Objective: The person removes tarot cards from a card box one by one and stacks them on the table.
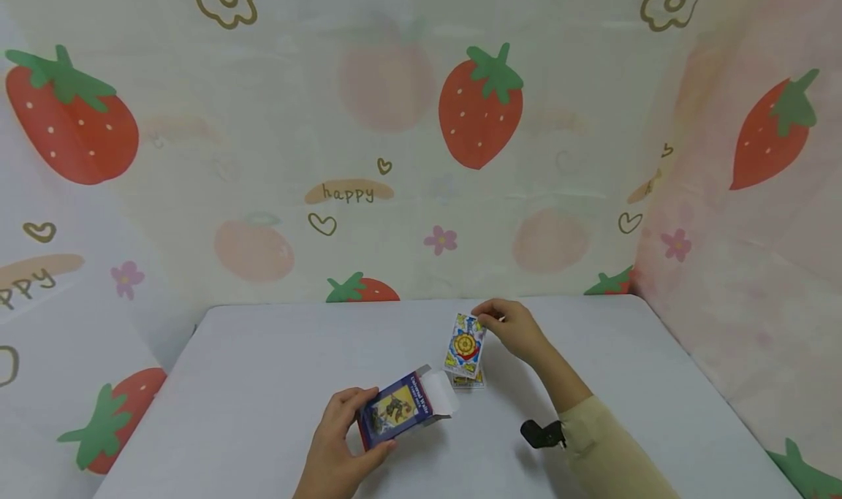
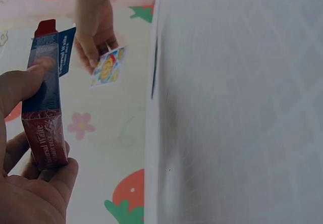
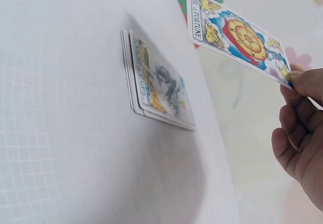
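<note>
In the head view, my left hand (image 1: 342,440) grips a dark blue and red tarot card box (image 1: 395,411), tilted above the table with its white end flap open toward the right. The left wrist view shows the thumb on one side of the box (image 2: 43,93) and fingers on the other. My right hand (image 1: 516,327) pinches a Wheel of Fortune tarot card (image 1: 465,345) by one corner, face showing. Below that card a small stack of tarot cards (image 3: 164,85) lies face up on the table, apart from the held card; a knight of cups is on top.
The white table (image 1: 250,382) reaches back to a wall cloth (image 1: 388,214) printed with strawberries. A black wrist camera (image 1: 542,434) is attached at the right sleeve (image 1: 605,440), above the table.
</note>
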`<state>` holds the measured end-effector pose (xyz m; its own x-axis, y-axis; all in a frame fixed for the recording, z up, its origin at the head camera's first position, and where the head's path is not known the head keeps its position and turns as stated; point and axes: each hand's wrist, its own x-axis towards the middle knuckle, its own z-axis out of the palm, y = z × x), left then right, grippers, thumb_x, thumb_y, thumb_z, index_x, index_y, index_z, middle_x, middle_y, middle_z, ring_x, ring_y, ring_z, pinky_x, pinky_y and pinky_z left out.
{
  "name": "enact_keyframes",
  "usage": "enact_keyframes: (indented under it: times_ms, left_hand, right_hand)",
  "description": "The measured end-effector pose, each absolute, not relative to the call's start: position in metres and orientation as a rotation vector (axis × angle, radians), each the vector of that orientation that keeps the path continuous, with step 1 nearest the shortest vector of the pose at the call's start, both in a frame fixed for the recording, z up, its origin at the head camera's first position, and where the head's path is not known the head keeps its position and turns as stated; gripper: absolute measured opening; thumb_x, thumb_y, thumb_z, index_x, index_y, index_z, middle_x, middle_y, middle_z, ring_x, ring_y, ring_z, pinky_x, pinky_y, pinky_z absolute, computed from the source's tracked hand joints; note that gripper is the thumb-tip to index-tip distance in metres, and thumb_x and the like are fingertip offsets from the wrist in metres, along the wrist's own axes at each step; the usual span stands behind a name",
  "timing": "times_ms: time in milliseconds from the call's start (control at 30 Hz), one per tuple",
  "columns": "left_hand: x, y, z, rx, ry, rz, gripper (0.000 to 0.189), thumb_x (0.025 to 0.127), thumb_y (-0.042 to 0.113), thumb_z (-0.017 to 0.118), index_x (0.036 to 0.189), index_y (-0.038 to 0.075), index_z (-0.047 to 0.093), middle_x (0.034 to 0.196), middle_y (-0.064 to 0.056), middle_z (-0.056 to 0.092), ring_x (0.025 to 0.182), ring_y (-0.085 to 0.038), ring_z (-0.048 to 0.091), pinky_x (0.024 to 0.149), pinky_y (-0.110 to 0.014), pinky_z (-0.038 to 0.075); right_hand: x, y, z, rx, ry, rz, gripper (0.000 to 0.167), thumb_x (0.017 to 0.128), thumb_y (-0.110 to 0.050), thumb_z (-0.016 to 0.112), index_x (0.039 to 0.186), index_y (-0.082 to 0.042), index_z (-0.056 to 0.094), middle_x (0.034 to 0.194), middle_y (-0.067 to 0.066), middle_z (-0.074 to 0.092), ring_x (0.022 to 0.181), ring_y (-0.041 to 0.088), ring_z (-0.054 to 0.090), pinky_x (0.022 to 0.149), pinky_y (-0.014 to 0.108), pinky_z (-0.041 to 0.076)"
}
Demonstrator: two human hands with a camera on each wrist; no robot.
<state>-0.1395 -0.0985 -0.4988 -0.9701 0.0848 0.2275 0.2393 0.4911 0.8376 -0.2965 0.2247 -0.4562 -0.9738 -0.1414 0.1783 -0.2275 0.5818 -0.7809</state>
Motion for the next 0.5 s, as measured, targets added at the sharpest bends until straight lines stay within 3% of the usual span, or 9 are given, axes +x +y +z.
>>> enact_keyframes:
  times_ms: [500]
  left_hand:
    - [-0.14,-0.099,-0.499,-0.279,-2.579,-1.495,0.072,0.076,0.025,0.093,0.14,0.025,0.06,0.133,0.004,0.051,0.123,-0.019,0.054,0.106,-0.047,0.051]
  right_hand:
    - [-0.311,0.224,-0.482,0.269,-2.767,1.414,0.013,0.101,-0.012,0.065,0.107,-0.008,0.075,0.095,0.004,0.069,0.088,0.019,0.059,0.075,0.031,0.05]
